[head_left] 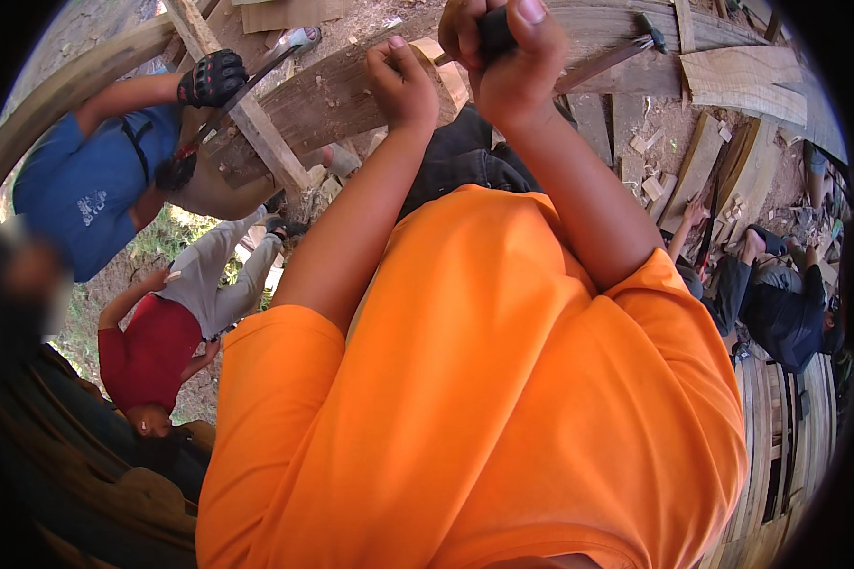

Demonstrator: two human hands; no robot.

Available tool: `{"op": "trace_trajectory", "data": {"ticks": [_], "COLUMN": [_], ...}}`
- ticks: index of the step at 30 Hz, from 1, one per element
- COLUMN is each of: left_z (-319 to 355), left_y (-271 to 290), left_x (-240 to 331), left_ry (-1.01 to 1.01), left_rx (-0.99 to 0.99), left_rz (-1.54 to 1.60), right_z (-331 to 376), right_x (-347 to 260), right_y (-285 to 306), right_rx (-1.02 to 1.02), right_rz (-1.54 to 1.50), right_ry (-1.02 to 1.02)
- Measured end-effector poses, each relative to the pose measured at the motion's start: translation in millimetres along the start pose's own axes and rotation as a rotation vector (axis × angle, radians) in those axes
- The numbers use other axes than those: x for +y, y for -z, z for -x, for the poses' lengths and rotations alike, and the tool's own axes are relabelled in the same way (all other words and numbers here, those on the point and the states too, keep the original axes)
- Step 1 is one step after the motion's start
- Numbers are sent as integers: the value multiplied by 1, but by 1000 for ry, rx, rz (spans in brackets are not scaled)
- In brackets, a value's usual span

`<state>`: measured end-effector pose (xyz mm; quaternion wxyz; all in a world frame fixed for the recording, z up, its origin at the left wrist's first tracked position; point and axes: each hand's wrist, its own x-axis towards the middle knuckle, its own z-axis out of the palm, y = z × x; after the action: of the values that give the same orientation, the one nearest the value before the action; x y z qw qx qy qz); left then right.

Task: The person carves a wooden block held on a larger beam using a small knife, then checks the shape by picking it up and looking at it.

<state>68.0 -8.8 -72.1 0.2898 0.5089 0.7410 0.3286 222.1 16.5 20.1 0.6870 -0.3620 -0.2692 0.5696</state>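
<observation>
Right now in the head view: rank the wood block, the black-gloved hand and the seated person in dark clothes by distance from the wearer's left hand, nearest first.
1. Wood block: just to the right of the left hand, on the big plank.
2. Black-gloved hand: a co-worker's, off to the left, gripping a tool.
3. Seated person in dark clothes: far right, lower in the picture, among the wood offcuts.

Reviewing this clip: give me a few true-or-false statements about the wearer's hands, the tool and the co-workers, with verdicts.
1. The right hand grips a dark tool handle. True.
2. The left hand holds a saw. False: it is a closed fist against the wooden plank; what it holds, if anything, cannot be made out.
3. The wearer's shirt is green. False: it is orange.
4. A co-worker in blue wears a black glove. True.
5. Wood offcuts lie on the ground at right. True.
</observation>
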Motion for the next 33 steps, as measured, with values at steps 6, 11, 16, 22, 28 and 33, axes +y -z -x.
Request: {"op": "trace_trajectory", "data": {"ticks": [6,11,16,22,28,33], "left_z": [-1,-3,2,-1,0,1], "left_y": [-2,-2,2,2,3,3], "left_x": [-2,-3,6,4,7,3], "left_ry": [-35,-22,-20,-54,-12,-25], "left_rx": [33,16,19,2,-15,9], "left_rz": [18,21,-33,-42,-31,-40], "right_z": [-3,1,5,-4,-8,-11], "right_x": [-10,10,27,40,45,43], "right_y": [-10,-6,-2,8,12,32], "right_rx": [76,36,102,143,121,43], "right_rz": [-85,195,-165,-154,-170,-204], "right_ry": [-154,-23,-102,-183,-153,-179]}}
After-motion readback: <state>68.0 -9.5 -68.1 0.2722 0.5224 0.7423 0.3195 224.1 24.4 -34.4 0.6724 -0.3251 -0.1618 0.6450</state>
